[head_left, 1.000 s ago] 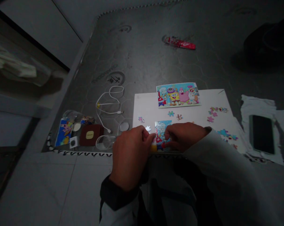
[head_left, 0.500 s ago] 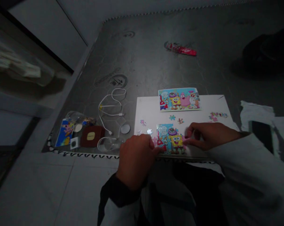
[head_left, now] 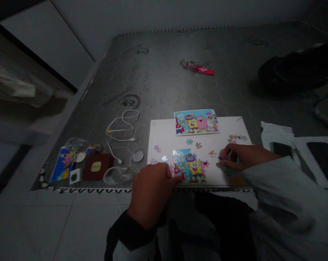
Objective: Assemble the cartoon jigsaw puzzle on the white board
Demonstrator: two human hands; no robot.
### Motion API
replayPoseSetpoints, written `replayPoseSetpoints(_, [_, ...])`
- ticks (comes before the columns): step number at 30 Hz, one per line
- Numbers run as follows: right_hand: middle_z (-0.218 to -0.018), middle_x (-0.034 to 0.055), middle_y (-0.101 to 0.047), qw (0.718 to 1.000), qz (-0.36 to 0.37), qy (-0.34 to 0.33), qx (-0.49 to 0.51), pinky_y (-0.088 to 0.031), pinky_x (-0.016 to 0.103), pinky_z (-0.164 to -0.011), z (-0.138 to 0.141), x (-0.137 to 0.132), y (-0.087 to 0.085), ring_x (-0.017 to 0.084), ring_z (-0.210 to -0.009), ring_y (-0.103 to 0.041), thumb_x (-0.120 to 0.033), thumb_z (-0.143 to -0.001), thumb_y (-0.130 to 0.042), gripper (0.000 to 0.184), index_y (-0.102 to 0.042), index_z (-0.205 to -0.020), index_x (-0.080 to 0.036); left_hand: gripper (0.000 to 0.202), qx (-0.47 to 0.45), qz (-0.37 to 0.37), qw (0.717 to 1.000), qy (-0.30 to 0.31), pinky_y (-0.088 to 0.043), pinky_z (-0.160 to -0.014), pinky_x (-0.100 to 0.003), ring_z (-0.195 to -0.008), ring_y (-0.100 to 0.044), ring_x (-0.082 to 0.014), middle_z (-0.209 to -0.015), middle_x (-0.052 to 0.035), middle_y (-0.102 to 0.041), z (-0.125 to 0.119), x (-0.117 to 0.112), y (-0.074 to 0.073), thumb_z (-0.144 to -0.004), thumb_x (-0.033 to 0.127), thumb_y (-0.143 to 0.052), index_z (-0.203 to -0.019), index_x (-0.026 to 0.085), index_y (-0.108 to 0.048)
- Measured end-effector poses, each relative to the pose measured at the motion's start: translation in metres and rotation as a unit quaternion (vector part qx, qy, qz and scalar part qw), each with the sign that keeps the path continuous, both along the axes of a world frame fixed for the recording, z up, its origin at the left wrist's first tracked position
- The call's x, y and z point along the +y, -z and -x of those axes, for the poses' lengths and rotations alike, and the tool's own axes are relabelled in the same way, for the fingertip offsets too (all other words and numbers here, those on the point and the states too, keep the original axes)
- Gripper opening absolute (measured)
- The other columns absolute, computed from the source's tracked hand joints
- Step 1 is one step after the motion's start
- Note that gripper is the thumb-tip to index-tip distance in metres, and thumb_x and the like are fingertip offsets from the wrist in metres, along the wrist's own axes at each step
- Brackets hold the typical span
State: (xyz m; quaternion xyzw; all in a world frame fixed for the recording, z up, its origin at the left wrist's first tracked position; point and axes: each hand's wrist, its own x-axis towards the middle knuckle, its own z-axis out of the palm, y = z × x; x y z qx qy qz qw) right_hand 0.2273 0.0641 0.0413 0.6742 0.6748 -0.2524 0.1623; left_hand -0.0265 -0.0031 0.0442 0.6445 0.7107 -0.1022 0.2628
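A partly joined cartoon jigsaw puzzle (head_left: 196, 170) lies near the front edge of a white board (head_left: 164, 130). My left hand (head_left: 153, 188) is closed at its lower left, the thumb pressing on the puzzle; its other fingers curl out of sight. To the right, my right hand (head_left: 238, 157) pinches a small blue and purple puzzle piece (head_left: 221, 158) just above the board. Loose pieces lie around: a blue one (head_left: 189, 141), a brown one (head_left: 198, 145), an orange and white one (head_left: 212, 153). A picture card (head_left: 196, 122) shows the same cartoon figures at the back.
Left of the board are a white cable (head_left: 120, 131), a round silver lid (head_left: 138, 156), a clear plastic cup (head_left: 120, 175), a brown box (head_left: 98, 166) and a blue picture packet (head_left: 62, 165). Phones (head_left: 325, 159) lie at the right. A red wrapper (head_left: 199, 68) is farther back.
My right hand has moved right, away from the joined puzzle, and now pinches a blue and purple piece. A pink piece shows at the puzzle's right edge. The left hand stays at the puzzle.
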Motion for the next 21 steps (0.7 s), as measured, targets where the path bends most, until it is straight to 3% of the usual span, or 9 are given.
replayPoseSetpoints(10, [-0.078,0.0032,-0.074,0.993,0.001,0.114,-0.032,-0.045,0.034,-0.060,-0.056,0.002,-0.001,0.021,-0.067,-0.066,-0.044,-0.073,-0.075,0.022,-0.068,-0.081,-0.025,0.034,-0.028,-0.003,1.000,-0.001,-0.022,-0.057,-0.029,-0.062,-0.056,-0.0161,-0.074,-0.0007,-0.069,-0.008,0.000,-0.003,-0.088,0.055,-0.057,-0.076,0.024,-0.065])
replayPoseSetpoints(21, [-0.081,-0.0001,-0.074,0.989,-0.035,0.136,-0.042,-0.046,0.031,-0.061,-0.057,0.002,0.001,0.018,-0.066,-0.065,-0.046,-0.072,-0.076,0.024,-0.068,-0.083,-0.026,0.042,0.004,-0.010,1.000,-0.005,-0.025,-0.057,-0.030,-0.062,-0.057,-0.0192,-0.069,-0.0009,-0.068,-0.006,0.003,-0.003,-0.089,0.062,-0.052,-0.072,0.025,-0.064])
